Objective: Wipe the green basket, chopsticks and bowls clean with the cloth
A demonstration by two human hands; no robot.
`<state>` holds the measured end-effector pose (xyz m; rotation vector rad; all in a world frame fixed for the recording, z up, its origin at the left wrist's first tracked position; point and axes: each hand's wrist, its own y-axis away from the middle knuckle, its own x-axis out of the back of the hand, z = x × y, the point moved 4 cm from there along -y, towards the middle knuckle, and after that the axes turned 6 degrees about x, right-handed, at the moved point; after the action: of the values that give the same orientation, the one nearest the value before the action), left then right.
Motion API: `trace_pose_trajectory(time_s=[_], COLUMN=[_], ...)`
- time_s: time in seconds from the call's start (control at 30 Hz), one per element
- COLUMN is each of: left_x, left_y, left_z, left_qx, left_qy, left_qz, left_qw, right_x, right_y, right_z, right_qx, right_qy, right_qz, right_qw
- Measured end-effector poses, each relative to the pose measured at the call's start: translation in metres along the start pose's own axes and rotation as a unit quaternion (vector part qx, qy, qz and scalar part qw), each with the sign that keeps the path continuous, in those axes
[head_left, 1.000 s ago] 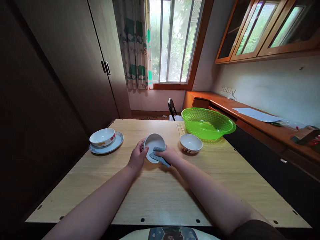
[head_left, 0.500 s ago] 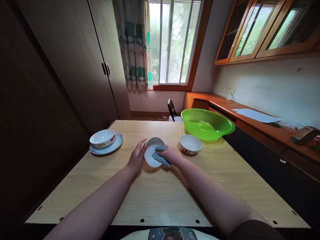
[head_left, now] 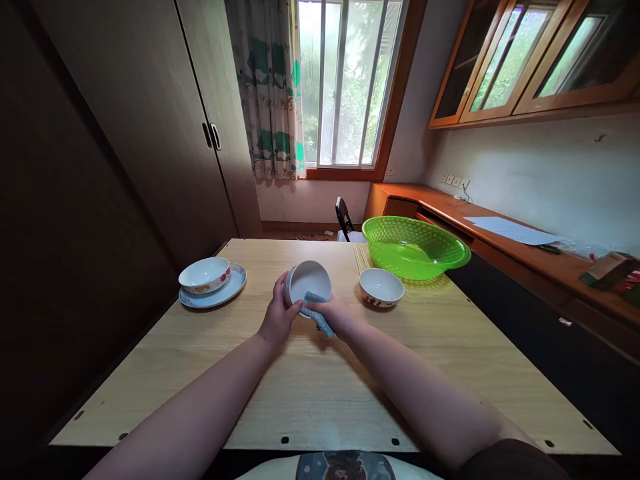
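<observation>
My left hand (head_left: 278,318) grips the left side of a small white bowl (head_left: 308,281), held tilted above the wooden table (head_left: 310,380) with its inside facing me. Against the bowl's lower rim, my right hand (head_left: 334,313) presses a grey-blue cloth (head_left: 317,309), fingers closed on it. Another small white bowl (head_left: 381,287) with a red pattern stands just right of my hands.
A white bowl (head_left: 205,275) sits on a blue-rimmed plate (head_left: 225,292) at the table's left. A green plastic basket (head_left: 415,247) stands at the far right, chopsticks (head_left: 359,257) beside it. A dark chair (head_left: 343,216) is beyond the table; an orange counter (head_left: 505,247) runs along the right.
The bowl has been lifted and turned more upright between my hands, and the cloth has slid from inside it down to its lower rim.
</observation>
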<state>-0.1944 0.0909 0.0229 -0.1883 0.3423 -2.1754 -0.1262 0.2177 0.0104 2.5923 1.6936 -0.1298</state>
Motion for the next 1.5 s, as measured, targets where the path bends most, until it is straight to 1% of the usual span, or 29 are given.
trace_pose_trajectory(time_s=[0.17, 0.3, 0.37, 0.47, 0.53, 0.63, 0.67, 0.7, 0.77, 0.83, 0.93, 1.0, 1.07, 1.2, 1.27, 1.4, 1.5], left_x=[0.005, 0.006, 0.005, 0.007, 0.008, 0.01, 0.011, 0.012, 0.012, 0.011, 0.009, 0.01, 0.011, 0.013, 0.013, 0.012, 0.011], left_y=[-0.001, 0.0, 0.0, 0.0, 0.0, -0.001, -0.001, -0.002, -0.002, -0.003, -0.003, -0.004, -0.004, -0.004, -0.004, -0.005, -0.006], left_z=[0.002, 0.004, 0.003, 0.0, -0.002, -0.004, -0.004, -0.004, -0.004, -0.004, -0.003, -0.002, -0.002, -0.004, -0.005, -0.003, -0.001], left_qx=[0.003, 0.002, 0.003, 0.007, 0.006, -0.001, -0.002, -0.001, 0.007, 0.019, 0.029, 0.027, 0.023, 0.024, 0.028, 0.028, 0.029], left_qy=[-0.024, -0.029, -0.028, -0.029, -0.035, -0.041, -0.04, -0.037, -0.034, -0.036, -0.052, -0.065, -0.073, -0.083, -0.092, -0.08, -0.066], left_qz=[-0.004, -0.012, -0.015, -0.005, 0.003, 0.016, 0.02, 0.023, 0.018, 0.0, -0.034, -0.047, -0.053, -0.05, -0.039, -0.04, -0.051], left_qw=[1.0, 1.0, 0.999, 1.0, 0.999, 0.999, 0.999, 0.999, 0.999, 0.999, 0.998, 0.996, 0.996, 0.995, 0.995, 0.996, 0.996], right_x=[0.015, 0.031, 0.035, 0.035, 0.03, 0.02, 0.018, 0.018, 0.02, 0.026, 0.035, 0.038, 0.037, 0.029, 0.027, 0.028, 0.032], right_y=[-0.008, -0.012, -0.014, -0.015, -0.015, -0.016, -0.017, -0.018, -0.02, -0.022, -0.022, -0.022, -0.021, -0.02, -0.019, -0.02, -0.022], right_z=[-0.002, -0.014, -0.02, -0.018, -0.01, 0.002, 0.005, 0.006, 0.007, 0.004, -0.004, -0.008, -0.008, -0.001, 0.003, 0.006, 0.004], right_qx=[0.021, 0.034, 0.04, 0.033, 0.024, 0.016, 0.015, 0.014, 0.016, 0.02, 0.022, 0.021, 0.019, 0.008, 0.0, -0.01, -0.003], right_qy=[0.094, 0.217, 0.254, 0.247, 0.223, 0.174, 0.159, 0.15, 0.151, 0.181, 0.243, 0.264, 0.264, 0.255, 0.256, 0.219, 0.183], right_qz=[0.048, 0.112, 0.116, 0.089, 0.041, -0.053, -0.072, -0.078, -0.063, -0.023, 0.043, 0.064, 0.052, -0.023, -0.044, -0.042, -0.015], right_qw=[0.994, 0.969, 0.959, 0.964, 0.974, 0.983, 0.985, 0.985, 0.986, 0.983, 0.969, 0.962, 0.963, 0.967, 0.966, 0.975, 0.983])
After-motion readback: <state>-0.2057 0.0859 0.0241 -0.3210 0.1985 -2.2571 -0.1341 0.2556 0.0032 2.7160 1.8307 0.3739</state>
